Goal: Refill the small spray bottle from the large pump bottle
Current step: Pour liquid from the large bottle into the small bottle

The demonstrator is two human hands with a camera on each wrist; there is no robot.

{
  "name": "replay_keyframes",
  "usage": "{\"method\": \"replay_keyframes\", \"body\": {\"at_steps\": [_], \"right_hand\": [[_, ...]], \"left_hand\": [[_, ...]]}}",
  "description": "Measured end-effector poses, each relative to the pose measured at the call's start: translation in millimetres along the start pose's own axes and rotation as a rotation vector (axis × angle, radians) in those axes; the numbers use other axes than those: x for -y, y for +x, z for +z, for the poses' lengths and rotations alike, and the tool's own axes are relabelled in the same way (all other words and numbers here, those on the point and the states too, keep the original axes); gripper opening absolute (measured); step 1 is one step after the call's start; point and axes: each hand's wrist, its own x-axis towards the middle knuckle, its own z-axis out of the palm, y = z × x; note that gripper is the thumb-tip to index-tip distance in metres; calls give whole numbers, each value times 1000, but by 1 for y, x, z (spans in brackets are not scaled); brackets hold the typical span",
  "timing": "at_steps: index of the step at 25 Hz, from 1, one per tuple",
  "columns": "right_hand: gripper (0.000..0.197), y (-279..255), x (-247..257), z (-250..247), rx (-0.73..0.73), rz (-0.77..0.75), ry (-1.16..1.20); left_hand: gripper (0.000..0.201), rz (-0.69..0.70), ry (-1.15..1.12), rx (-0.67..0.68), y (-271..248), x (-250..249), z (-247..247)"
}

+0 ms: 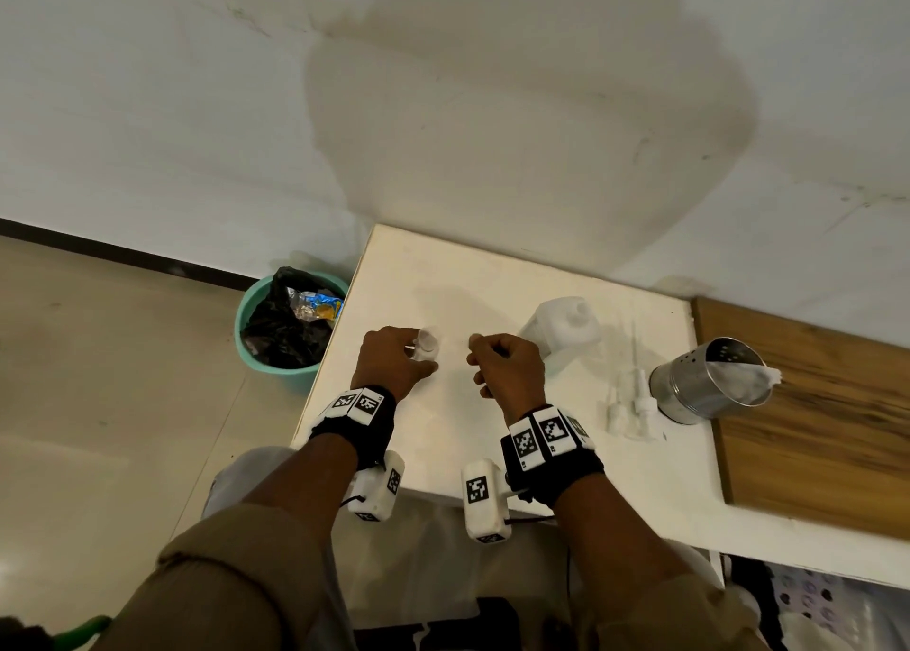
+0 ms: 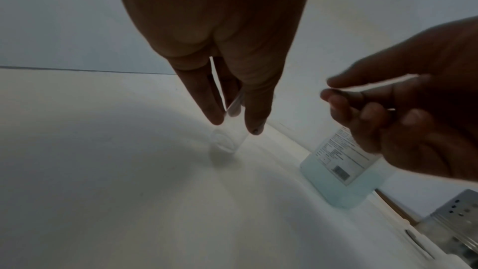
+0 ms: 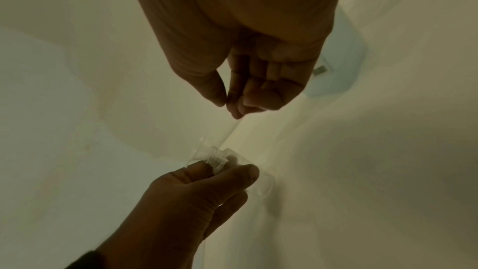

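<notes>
Your left hand [image 1: 394, 362] steadies the small spray bottle [image 1: 426, 345] upright on the white desk [image 1: 492, 281], thumb and fingers pinched round its clear wall, likely so the open neck stays put for filling. Your right hand [image 1: 509, 367] hovers just right of the bottle, fingertips drawn together on something thin and pale; it looks like a clear tube or dropper [image 3: 230, 130] aimed at the bottle's neck, though the dim picture leaves that uncertain.

The large pump bottle [image 1: 566, 330] stands further right of the small bottle, its pump out, within easy reach. Beyond it lie small white spray tops [image 1: 640, 404] beside a steel holder [image 1: 704, 384]; a green bin [image 1: 290, 325] sits on the floor to the small bottle's left.

The head view gives the layout but hides the fingers' work. The left wrist view shows the bottle's base [image 2: 225, 140] resting on the desk and blue liquid low in the large bottle [image 2: 341, 173]. The right wrist view alone shows the threaded neck [image 3: 216, 161] and the thin clear piece slanting down from your right fingertips [image 3: 232, 109] to it.
</notes>
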Motion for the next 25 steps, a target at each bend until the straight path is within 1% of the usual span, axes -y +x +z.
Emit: {"method": "replay_keyframes", "body": {"at_steps": [2,3,4,6,7,9,11,13,15,17,19,21,25], "right_hand": [[19,-4,-15,-16,-108,30,10],[19,-6,-21,-24,-184,45,22],[23,-7,-27,-32,-266,55,39],[44,-7,-33,-43,-393,51,79],[55,-6,-33,-47,-431,27,91],[75,0,-32,-53,-465,-42,91],[94,12,-30,-57,-471,-91,32],[104,25,-30,-59,-437,-125,-69],[105,36,-33,-58,-395,-179,-114],[96,40,-35,-58,-363,-205,-57],[84,40,-35,-58,-350,-187,7],[77,38,-35,-59,-350,-190,17],[75,26,-39,-66,-341,-270,-18]], "left_hand": [[49,-6,-10,6,-5,-3,4],[48,-2,-8,9,-8,-4,7],[47,4,-3,14,-10,-6,9],[46,21,8,21,-15,-10,15],[46,24,8,22,-16,-11,16],[46,20,4,19,-17,-11,19],[47,6,-10,15,-18,-12,21],[47,3,-9,11,-18,-12,21],[45,8,-4,12,-17,-11,22],[43,13,-4,10,-18,-11,22],[42,17,1,1,-19,-11,22],[40,30,21,4,-20,-13,21],[41,57,70,28,-25,-18,18]]}}
